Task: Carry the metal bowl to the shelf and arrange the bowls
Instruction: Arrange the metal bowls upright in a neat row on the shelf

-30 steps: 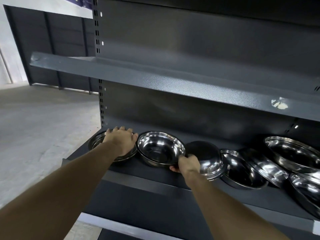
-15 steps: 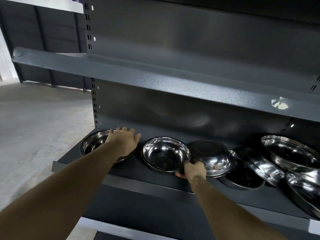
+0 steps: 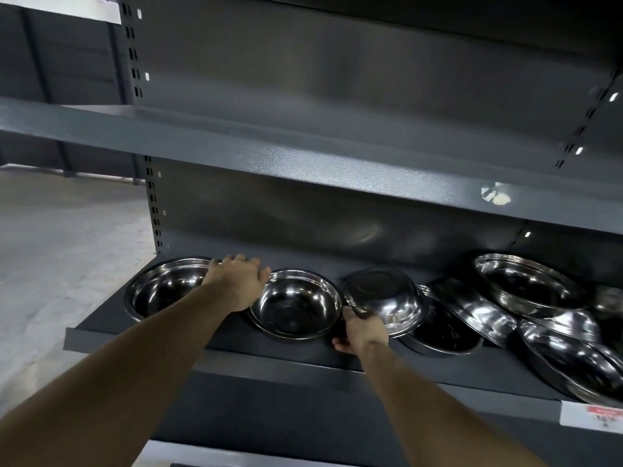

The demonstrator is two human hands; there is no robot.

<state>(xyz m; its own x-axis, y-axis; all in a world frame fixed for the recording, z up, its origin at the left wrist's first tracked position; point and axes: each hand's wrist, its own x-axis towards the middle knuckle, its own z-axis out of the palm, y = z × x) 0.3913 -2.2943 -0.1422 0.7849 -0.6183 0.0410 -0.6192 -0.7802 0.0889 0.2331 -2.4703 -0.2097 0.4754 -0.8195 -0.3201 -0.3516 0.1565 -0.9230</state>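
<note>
left hand (image 3: 236, 284) flat on the 9 o'clock bowl (image 3: 165, 288), right hand (image 3: 362, 330) gripping the flipped bowl's (image 3: 384, 298) rim, shelf (image 3: 269, 362)

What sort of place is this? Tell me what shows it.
Probably a shop or stockroom aisle: dark metal shelving with slotted uprights, a price label on the shelf edge, and many steel bowls laid out on one shelf above a bare concrete floor.
</note>
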